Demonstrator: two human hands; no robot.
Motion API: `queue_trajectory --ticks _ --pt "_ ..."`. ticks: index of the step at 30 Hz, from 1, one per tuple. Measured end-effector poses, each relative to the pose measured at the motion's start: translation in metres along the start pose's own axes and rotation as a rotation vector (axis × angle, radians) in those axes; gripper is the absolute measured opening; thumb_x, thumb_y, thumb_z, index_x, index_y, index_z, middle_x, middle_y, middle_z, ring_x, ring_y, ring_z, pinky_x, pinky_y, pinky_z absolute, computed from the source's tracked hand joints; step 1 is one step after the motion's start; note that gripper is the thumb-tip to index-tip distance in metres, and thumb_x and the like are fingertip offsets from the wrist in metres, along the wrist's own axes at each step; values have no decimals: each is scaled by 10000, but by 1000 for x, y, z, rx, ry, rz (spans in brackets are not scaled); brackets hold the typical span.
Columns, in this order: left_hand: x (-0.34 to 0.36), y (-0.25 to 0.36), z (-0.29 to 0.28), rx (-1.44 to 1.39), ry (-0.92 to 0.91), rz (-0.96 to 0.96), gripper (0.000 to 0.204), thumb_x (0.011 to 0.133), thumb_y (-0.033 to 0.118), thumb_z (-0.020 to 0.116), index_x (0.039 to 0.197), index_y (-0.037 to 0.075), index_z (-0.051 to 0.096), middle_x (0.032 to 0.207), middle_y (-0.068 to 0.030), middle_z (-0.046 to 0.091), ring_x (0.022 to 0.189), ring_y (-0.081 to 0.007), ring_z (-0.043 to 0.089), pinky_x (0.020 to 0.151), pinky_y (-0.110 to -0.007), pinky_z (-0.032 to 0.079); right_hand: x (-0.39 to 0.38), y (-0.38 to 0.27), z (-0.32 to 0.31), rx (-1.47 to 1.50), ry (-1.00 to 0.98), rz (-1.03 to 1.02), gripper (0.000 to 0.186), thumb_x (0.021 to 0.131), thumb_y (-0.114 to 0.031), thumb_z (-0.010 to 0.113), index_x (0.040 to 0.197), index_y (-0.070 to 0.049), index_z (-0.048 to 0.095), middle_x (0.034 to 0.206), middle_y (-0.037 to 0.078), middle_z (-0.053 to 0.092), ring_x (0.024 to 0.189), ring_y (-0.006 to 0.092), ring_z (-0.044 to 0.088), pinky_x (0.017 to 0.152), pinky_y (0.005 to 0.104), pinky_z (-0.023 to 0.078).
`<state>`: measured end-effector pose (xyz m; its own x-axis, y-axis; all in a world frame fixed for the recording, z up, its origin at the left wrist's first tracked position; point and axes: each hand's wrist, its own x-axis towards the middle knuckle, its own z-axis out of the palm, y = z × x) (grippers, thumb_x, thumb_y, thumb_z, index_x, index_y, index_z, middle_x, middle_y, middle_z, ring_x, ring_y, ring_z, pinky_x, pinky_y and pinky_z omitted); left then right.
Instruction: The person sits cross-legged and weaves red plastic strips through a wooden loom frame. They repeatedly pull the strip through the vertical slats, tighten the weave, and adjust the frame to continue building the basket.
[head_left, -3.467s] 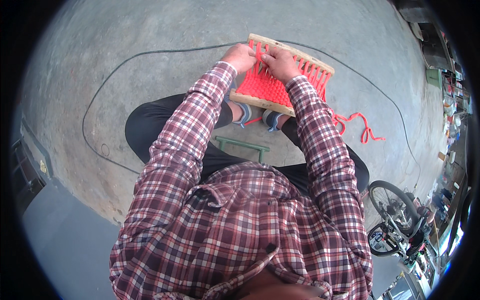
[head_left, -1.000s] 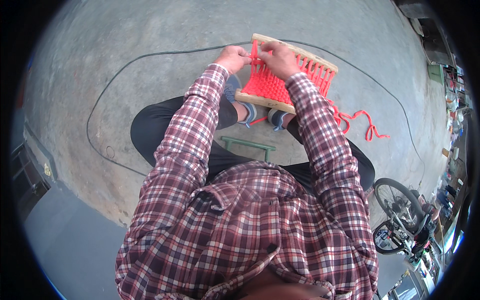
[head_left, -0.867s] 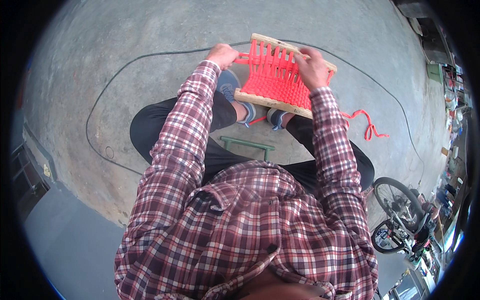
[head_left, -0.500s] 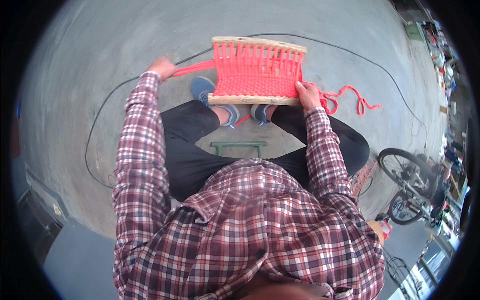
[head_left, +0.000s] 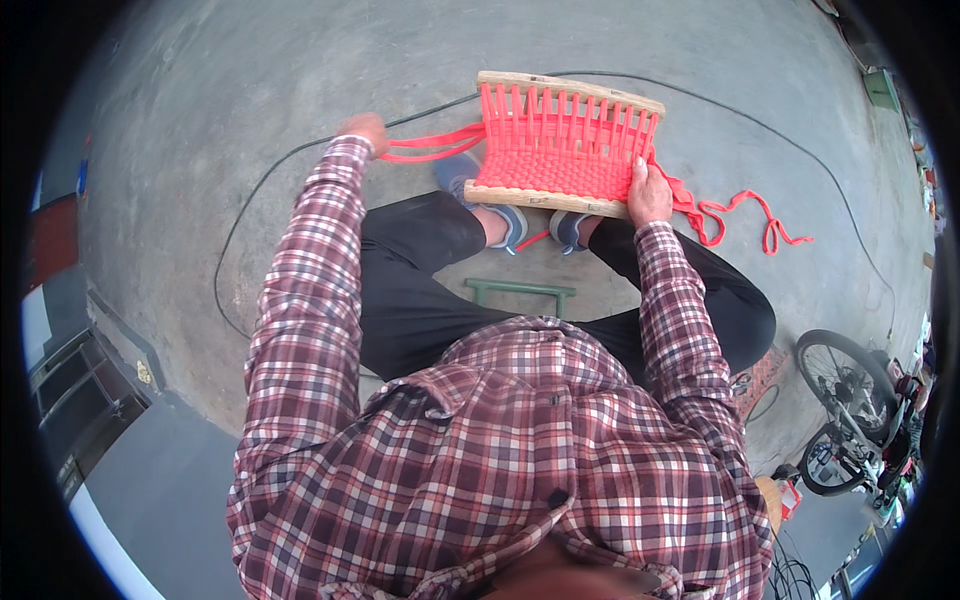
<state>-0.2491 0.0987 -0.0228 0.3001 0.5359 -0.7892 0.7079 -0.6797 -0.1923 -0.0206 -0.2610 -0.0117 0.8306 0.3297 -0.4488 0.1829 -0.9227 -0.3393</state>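
A panel of red cord (head_left: pixel 555 168), woven densely in its near half and strung in open strands in its far half, spans two pale wooden bars. The near wooden bar (head_left: pixel 545 199) lies above my shoes, the far wooden bar (head_left: pixel 570 92) beyond it. My right hand (head_left: pixel 650 195) grips the panel's right near corner, thumb on top. Off to the left, my closed left hand (head_left: pixel 364 131) holds a doubled length of red cord (head_left: pixel 435 147) that runs into the panel's left side. Loose red cord (head_left: pixel 745 205) trails on the floor past my right hand.
A dark cable (head_left: pixel 300 150) curves across the concrete floor behind the panel. Between my legs is a green metal bar (head_left: pixel 520 287). A bicycle (head_left: pixel 845 400) stands at the right, with clutter beyond. Blue-grey shoes (head_left: pixel 510 228) are below the panel.
The whole scene has shifted right in the picture as the view turned. The cord at my left hand ran straighter before and now bows slightly. Both hands keep their holds.
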Motion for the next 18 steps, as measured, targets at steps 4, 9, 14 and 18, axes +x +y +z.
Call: queue_trajectory --ticks 4,9,14,18 --pt "12 23 10 60 53 131 249 798 183 555 974 37 653 1082 -176 598 1021 -308 574 849 -398 476 2 -1 3 -20 1 1 468 911 -415 349 1000 -26 593 963 230 609 948 393 562 830 478 413" --pt "13 44 8 -202 61 361 250 781 203 556 896 4 654 953 -221 615 922 -332 597 794 -408 487 1 -6 6 -85 -11 88 458 912 -413 346 1009 -40 594 975 216 616 944 383 573 836 476 421" --pt "6 73 18 -74 191 374 232 767 173 581 919 13 652 959 -217 617 950 -320 592 832 -402 472 -8 -17 2 20 2 58 410 910 -393 359 1032 -82 596 986 195 619 953 368 573 843 465 424" --pt "4 90 28 -590 373 528 228 742 120 609 945 23 648 950 -186 638 943 -294 607 836 -389 464 -12 -25 -4 49 -31 87 386 907 -385 370 1052 -103 591 989 189 618 957 360 572 843 456 427"
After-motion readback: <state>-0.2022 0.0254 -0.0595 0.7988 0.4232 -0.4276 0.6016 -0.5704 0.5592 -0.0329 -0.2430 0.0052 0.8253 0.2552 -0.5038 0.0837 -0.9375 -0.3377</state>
